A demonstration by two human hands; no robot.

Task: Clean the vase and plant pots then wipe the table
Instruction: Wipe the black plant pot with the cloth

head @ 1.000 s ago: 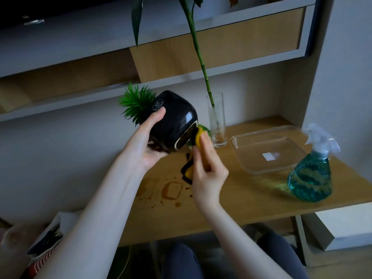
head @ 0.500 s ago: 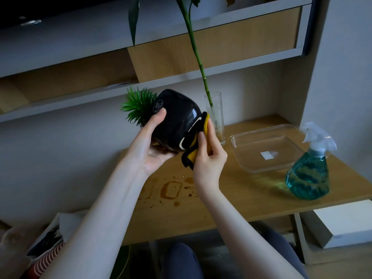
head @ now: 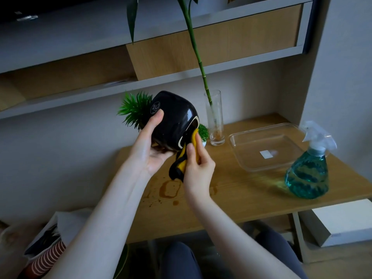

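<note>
The left hand (head: 150, 152) holds a glossy black round ceramic plant pot (head: 173, 120) tipped sideways above the wooden table (head: 231, 196), its spiky green plant (head: 134, 109) pointing left. The right hand (head: 198, 170) presses a yellow-and-black cloth (head: 182, 162) against the pot's lower right side. Right of the pot stand a tall clear glass vase (head: 215, 121), a clear rectangular tray (head: 261, 168) and a teal spray bottle (head: 308, 174). Brown stains (head: 169, 189) lie below the pot.

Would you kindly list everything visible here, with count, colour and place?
plant pot: one, glossy black, held tilted above the table
cloth: one, yellow and black, against the pot's base
glass vase: one, clear, back of the table, holding a green stalk
tray: one, clear, right of the vase
spray bottle: one, teal, table's right edge
table: one, wooden, brown stains near the front
left hand: grip on the pot
right hand: grip on the cloth
</note>
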